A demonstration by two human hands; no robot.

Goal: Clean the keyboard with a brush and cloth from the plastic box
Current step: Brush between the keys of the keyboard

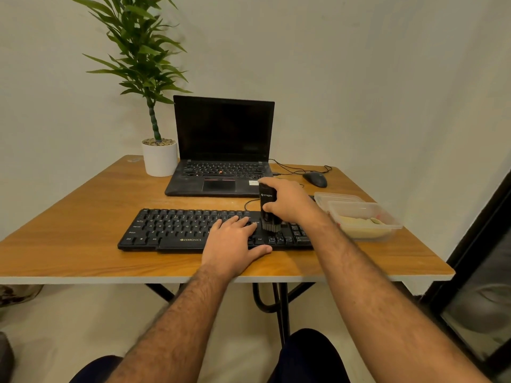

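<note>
The left hand (232, 241) lies flat, fingers straight, pointing to one o'clock. The right hand (290, 201), at two o'clock from it, has its fingers curled tight.

Upright black brush (267, 208) bristles-down on the flat black keyboard (177, 230); yellow cloth (359, 226) inside the clear plastic box (392, 221).

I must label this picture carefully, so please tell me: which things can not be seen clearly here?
All in the head view:
- Keyboard: the left hand lies flat over its middle keys; the right hand and forearm hide its right end.
- Brush: the bristle tips blur against the black keys, so contact is unsure.
- Plastic box: a pale yellowish thing lies inside; the cloudy wall hides what it is.
- Laptop: sticker text too small.
</note>
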